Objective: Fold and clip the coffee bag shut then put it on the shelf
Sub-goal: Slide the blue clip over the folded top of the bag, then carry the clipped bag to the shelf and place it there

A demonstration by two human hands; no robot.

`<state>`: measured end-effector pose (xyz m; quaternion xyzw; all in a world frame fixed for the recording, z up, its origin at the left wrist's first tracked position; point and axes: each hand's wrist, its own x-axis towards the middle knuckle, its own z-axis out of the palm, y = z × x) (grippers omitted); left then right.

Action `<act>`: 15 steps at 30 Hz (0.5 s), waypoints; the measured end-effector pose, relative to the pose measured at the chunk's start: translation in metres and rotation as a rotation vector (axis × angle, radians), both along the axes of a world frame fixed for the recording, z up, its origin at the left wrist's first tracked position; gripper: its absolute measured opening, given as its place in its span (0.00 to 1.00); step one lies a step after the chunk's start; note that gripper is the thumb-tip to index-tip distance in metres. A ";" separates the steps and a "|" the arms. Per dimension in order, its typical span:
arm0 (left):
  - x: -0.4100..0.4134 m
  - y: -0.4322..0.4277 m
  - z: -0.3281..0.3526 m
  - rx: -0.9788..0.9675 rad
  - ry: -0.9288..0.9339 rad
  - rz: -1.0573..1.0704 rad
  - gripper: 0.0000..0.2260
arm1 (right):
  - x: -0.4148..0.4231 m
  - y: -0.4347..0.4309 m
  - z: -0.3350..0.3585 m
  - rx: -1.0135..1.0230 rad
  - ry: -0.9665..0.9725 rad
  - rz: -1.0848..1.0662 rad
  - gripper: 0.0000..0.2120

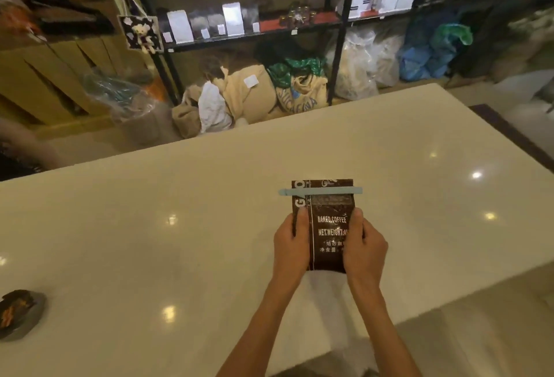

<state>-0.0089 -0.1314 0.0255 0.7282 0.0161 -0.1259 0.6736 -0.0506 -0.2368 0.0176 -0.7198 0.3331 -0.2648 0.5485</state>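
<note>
A dark brown coffee bag point(328, 220) with white lettering is held over the white table point(180, 211), near its right-hand front. A light blue clip point(320, 191) runs across the bag just below its folded top edge. My left hand point(292, 241) grips the bag's left side and my right hand point(364, 243) grips its right side, thumbs on the front. A black metal shelf point(254, 36) stands beyond the table, carrying several white and dark bags.
Another dark bag point(19, 313) lies at the table's left front edge. Burlap sacks point(248, 92) and plastic bags point(359, 68) sit on the floor under the shelf. Cardboard boxes point(45, 77) stand at the left. The floor drops away right of the table.
</note>
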 end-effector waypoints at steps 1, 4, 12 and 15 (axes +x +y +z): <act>-0.006 -0.020 0.005 -0.012 0.002 -0.047 0.18 | -0.010 -0.019 0.004 0.004 -0.011 -0.045 0.23; -0.026 -0.083 0.014 -0.033 -0.011 -0.176 0.19 | -0.044 -0.073 0.017 0.045 -0.023 -0.155 0.24; -0.147 -0.319 0.026 -0.099 -0.089 -0.520 0.22 | -0.196 -0.282 0.033 0.190 -0.073 -0.308 0.24; -0.199 -0.406 0.021 -0.079 -0.070 -0.668 0.21 | -0.261 -0.359 0.033 0.188 -0.056 -0.402 0.22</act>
